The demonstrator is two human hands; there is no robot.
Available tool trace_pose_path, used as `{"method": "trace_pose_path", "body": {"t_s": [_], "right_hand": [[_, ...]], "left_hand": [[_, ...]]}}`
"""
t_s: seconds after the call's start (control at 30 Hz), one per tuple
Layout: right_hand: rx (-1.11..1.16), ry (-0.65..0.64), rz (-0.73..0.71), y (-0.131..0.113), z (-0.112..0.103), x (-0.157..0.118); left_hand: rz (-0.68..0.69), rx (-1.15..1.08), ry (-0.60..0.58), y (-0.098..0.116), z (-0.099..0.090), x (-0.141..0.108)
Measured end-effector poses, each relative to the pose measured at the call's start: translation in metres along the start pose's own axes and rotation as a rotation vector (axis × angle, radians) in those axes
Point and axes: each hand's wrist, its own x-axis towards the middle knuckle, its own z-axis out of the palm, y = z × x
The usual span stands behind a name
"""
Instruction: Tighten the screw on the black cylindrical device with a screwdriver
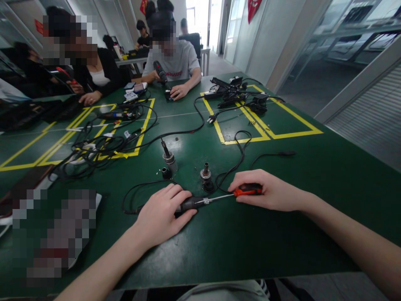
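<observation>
My left hand (164, 211) is closed around a black, corded, handle-shaped tool body (189, 203) lying on the green table (219, 255). My right hand (272, 190) grips a screwdriver (250, 190) by its red and black handle. The screwdriver's thin shaft points left and reaches the bright metal end of the black body; whether the tip sits inside it I cannot tell. Just beyond my hands, a metal cylinder with a dark shaft (168, 156) stands upright beside a small black collar (166, 173). A shorter metal part (206, 173) stands near a black ring (208, 186).
Black cables lie tangled at left (94, 144), and more corded tools are heaped at the back right (232, 92). Yellow tape (244, 141) marks rectangles on the table. A blurred-out flat object (62, 234) lies at front left. Across the table, one co-worker holds a power drill (160, 72).
</observation>
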Motion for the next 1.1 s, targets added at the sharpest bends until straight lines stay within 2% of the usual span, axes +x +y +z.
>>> {"method": "trace_pose_path", "body": {"t_s": [0.3, 0.6, 0.8, 1.1], "right_hand": [[-0.126, -0.023, 0.019, -0.004, 0.004, 0.003], [-0.087, -0.015, -0.019, 0.001, 0.004, 0.001], [-0.145, -0.023, -0.027, -0.004, 0.004, 0.002], [-0.120, -0.044, 0.034, -0.012, 0.002, 0.002]], "left_hand": [[0.006, 0.009, -0.027, 0.003, 0.001, 0.000], [0.003, 0.026, -0.045, 0.002, 0.001, -0.001], [0.009, 0.028, -0.026, 0.003, 0.003, 0.000], [-0.001, 0.015, -0.024, 0.003, 0.000, 0.001]]}}
